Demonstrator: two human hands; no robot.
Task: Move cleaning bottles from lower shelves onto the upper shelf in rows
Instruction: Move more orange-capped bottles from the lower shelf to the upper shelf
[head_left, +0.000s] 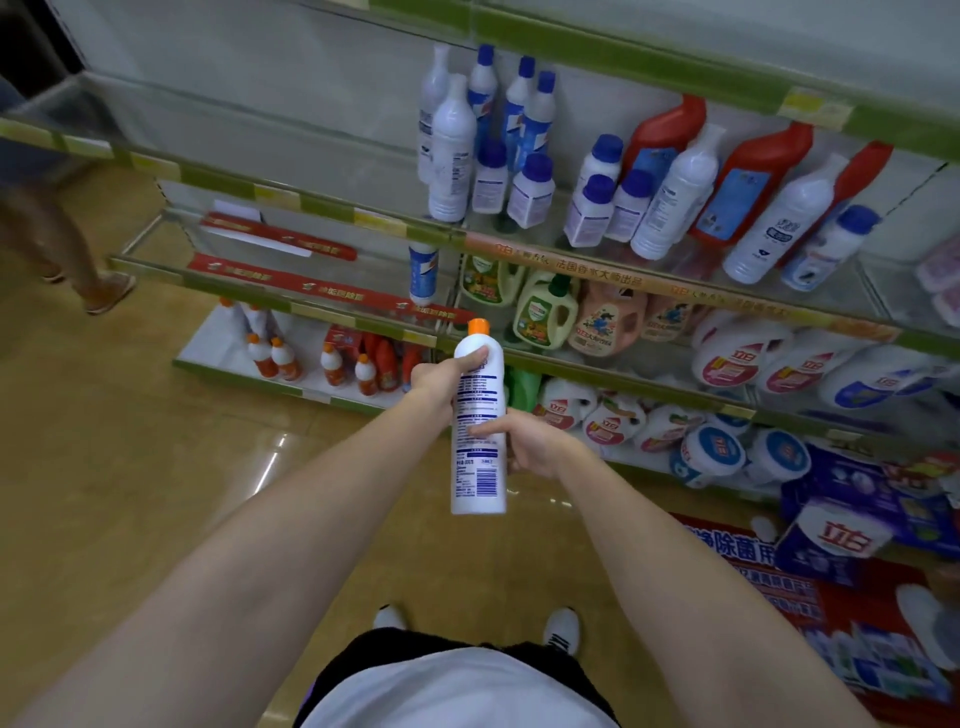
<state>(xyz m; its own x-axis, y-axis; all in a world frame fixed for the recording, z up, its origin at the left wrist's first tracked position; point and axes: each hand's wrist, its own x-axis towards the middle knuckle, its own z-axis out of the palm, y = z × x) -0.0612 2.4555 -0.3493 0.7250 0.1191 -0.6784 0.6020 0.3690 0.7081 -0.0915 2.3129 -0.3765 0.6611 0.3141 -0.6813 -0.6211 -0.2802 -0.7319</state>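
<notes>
I hold a tall white bottle with an orange cap upright in front of me, its printed back label facing me. My left hand grips its upper part just under the cap. My right hand grips its middle from the right side. Several similar orange-capped bottles stand on the bottom shelf at the left. On the upper shelf stand several white bottles with blue caps and red bottles. One blue-labelled bottle stands alone on the middle shelf.
The left part of the upper shelf holds nothing. Green and pink detergent jugs and white refill packs fill the right-hand lower shelves. Boxes sit on the floor at right. Another person's legs stand at far left on the tan floor.
</notes>
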